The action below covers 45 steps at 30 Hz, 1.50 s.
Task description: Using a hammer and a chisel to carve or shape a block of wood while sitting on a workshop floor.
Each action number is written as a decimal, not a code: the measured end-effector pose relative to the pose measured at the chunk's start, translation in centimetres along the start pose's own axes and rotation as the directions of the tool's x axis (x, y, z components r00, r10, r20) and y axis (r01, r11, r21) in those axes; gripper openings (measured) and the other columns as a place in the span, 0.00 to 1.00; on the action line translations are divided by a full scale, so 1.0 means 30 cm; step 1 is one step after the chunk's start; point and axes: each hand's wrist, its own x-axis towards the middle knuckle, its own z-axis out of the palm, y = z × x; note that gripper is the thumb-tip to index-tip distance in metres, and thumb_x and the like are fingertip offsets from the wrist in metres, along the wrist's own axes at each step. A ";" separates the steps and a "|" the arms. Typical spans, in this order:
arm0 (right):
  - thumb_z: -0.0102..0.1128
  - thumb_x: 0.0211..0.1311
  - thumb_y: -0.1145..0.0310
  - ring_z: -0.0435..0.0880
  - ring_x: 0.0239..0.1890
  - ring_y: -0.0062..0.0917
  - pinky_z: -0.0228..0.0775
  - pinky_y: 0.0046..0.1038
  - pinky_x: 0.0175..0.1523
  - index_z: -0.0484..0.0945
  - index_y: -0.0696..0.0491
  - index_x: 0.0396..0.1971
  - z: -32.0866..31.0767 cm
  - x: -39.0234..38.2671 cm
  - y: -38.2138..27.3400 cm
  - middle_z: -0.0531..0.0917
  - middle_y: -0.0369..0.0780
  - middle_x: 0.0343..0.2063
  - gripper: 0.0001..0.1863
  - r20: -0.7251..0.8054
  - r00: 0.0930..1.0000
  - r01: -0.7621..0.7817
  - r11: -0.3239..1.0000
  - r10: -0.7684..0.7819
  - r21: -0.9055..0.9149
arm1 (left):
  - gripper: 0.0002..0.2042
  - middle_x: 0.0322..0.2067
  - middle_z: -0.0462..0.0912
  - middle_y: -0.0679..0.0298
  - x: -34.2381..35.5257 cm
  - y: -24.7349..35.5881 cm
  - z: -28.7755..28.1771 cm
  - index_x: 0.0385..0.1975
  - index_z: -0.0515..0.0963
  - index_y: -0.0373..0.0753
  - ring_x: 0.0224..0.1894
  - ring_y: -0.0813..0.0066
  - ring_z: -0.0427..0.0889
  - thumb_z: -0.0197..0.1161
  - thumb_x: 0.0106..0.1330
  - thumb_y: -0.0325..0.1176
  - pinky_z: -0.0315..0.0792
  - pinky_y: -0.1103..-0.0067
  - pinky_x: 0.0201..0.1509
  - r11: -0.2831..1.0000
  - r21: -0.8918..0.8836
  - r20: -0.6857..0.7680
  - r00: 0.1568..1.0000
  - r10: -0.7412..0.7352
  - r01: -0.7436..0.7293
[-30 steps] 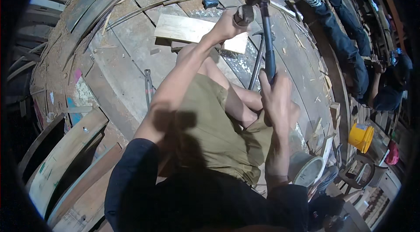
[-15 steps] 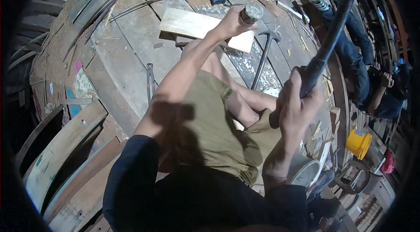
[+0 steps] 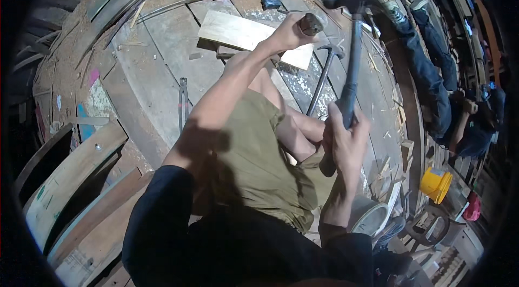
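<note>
— Where's he at?

— Mid-strike, I'd say. Left hand (image 3: 289, 33) is clenched round a chisel (image 3: 310, 23) stood on the board (image 3: 238, 33); right hand (image 3: 346, 135) is clamped on a hammer (image 3: 354, 43) raised just right of the chisel. Next it needs a square blow on the chisel's top.

— Count?

— Two hammers: that one, and another (image 3: 324, 73) lying just below the board. One chisel, one board, one yellow bucket (image 3: 435, 184) far right of it.
</note>
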 end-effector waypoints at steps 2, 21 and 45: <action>0.60 0.62 0.68 0.69 0.14 0.11 0.57 0.17 0.19 0.74 0.59 0.29 0.002 -0.024 -0.018 0.72 0.31 0.13 0.09 -0.145 0.986 0.091 0.995 -0.084 0.044 | 0.11 0.23 0.75 0.69 0.000 -0.001 0.007 0.30 0.75 0.33 0.27 0.83 0.68 0.70 0.50 0.28 0.68 0.79 0.32 0.980 -0.090 -0.099 0.981 0.170 -0.179; 0.59 0.62 0.66 0.60 0.08 0.11 0.47 0.16 0.10 0.67 0.52 0.25 -0.039 -0.004 -0.026 0.65 0.30 0.12 0.11 0.152 0.964 -0.256 0.908 0.217 0.332 | 0.17 0.24 0.78 0.68 0.007 0.008 0.029 0.36 0.75 0.32 0.28 0.83 0.70 0.72 0.48 0.30 0.69 0.80 0.35 0.988 -0.140 -0.076 0.995 0.061 -0.071; 0.56 0.63 0.67 0.55 0.07 0.10 0.47 0.16 0.08 0.66 0.52 0.28 -0.009 -0.009 -0.077 0.58 0.27 0.11 0.09 0.075 0.982 -0.188 0.833 0.175 0.520 | 0.19 0.35 0.79 0.66 -0.001 -0.026 -0.003 0.41 0.75 0.32 0.39 0.83 0.75 0.71 0.50 0.27 0.71 0.80 0.45 0.990 -0.124 -0.026 0.997 -0.078 0.074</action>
